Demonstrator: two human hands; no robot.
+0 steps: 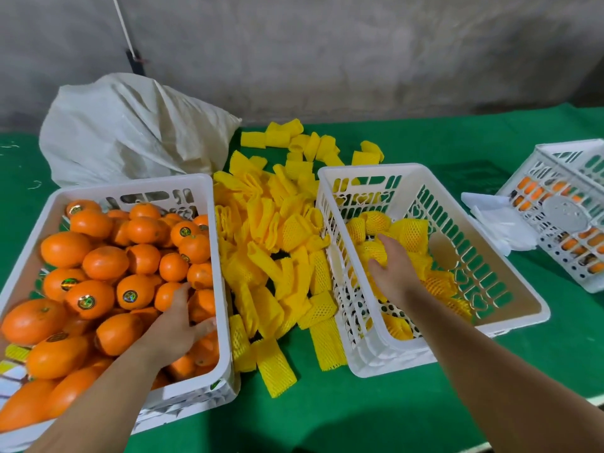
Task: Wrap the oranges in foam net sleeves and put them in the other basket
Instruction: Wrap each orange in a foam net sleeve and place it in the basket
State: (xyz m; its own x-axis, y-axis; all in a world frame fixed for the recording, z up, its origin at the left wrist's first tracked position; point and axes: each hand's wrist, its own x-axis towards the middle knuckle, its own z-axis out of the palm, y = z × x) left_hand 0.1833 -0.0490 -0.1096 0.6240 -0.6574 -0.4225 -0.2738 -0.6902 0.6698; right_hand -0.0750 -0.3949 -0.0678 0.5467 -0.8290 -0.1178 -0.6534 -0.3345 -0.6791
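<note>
Over the left basket [215, 256] the left hand [178, 325] curls round a firm, smooth orange [202, 305], best cupped around its middle, while the right hand [390, 266] sets a soft-sleeved wrapped orange [371, 250] into the right basket [510, 286].

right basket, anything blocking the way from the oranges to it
Nothing solid. Between the left basket of bare oranges and the right basket lies only a low pile of loose foam net sleeves on the green table. The right basket is open-topped, partly filled with wrapped oranges.
</note>
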